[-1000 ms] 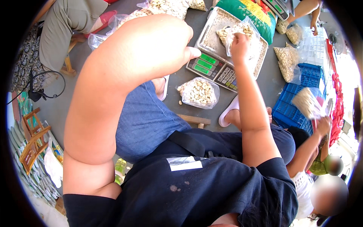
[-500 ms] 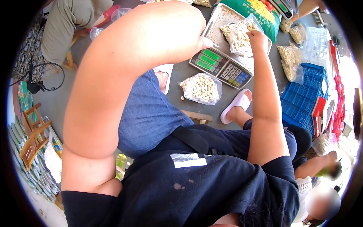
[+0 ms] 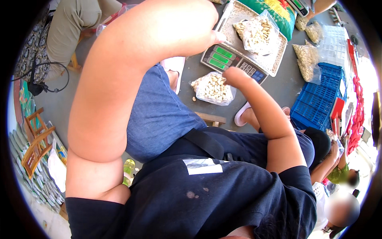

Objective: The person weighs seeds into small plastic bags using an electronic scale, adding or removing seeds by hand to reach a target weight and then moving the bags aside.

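Observation:
My right hand (image 3: 237, 77) is at the right edge of an open clear bag of pale, nut-like pieces (image 3: 213, 88) on the floor. Its fingers are curled down; their tips, and whatever they hold, are hidden. A second clear bag of such pieces (image 3: 260, 36) lies on the pan of a digital scale (image 3: 274, 63) with lit green displays. Of my left hand (image 3: 217, 37), only the thumb side shows, by the scale's left edge. My raised left forearm covers the rest, so its fingers are out of sight.
A green printed sack (image 3: 276, 16) lies beyond the scale. Filled clear bags (image 3: 306, 63) and a blue plastic crate (image 3: 318, 93) stand to the right. One loose piece (image 3: 194, 98) is on the floor. Other people sit at left and lower right. A wooden stool leg (image 3: 211, 118) is near my knees.
My right hand has left the bag on the scale and come down toward me to the bag on the floor. My left arm is nearly unmoved.

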The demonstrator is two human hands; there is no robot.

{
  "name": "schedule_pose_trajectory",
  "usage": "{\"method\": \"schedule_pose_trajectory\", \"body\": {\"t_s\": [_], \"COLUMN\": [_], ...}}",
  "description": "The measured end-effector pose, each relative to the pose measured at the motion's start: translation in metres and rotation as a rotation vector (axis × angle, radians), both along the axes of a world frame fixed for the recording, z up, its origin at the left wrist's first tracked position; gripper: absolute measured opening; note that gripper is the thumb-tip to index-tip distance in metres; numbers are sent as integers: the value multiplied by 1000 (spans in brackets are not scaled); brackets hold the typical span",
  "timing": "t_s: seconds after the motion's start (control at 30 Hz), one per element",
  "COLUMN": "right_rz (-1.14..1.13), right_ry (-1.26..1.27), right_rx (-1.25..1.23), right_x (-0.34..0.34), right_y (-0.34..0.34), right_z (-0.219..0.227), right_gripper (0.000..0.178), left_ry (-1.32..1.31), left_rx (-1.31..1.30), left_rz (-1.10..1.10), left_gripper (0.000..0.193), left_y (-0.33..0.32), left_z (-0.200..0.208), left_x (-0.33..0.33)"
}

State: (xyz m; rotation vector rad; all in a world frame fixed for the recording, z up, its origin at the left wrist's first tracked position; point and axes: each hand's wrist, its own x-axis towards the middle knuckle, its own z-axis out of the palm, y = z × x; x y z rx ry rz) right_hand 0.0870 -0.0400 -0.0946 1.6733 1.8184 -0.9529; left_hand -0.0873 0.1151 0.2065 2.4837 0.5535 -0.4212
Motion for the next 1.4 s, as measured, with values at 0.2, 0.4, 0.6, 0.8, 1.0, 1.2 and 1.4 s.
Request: {"method": "schedule_pose_trajectory", "body": {"t_s": [0.2,0.4,0.6,0.8,1.0,1.2,1.4], "right_rz": [-2,590,517,593,363,142,-574], "right_ry": [500,243,88,175,320,164,-218], "right_rx": [351,366,345,317,467,62,558], "right_x": [-67,-126,-140,-138,-110,-21,100], "right_y": [-2,-39,-52,-44,-18,-14,54], "right_z": [-9,-103,-139,-131,-57,-8,56], "right_gripper": [15,14,14,17,12,17,22], "left_ry": [66,-105,25,-63,-1,-125,-128], "left_rx": [90,5,122,-8,21,35,21], "left_rz": [110,115,149,182,159,128,120], "left_gripper": [27,23,27,27,27,28,28], "left_y": [-10,10,13,9,9,-1,-4], "left_z": [-8,-50,-57,-57,-52,-41,-53], "left_x": [-5,-8,-9,3,10,21,23]}}
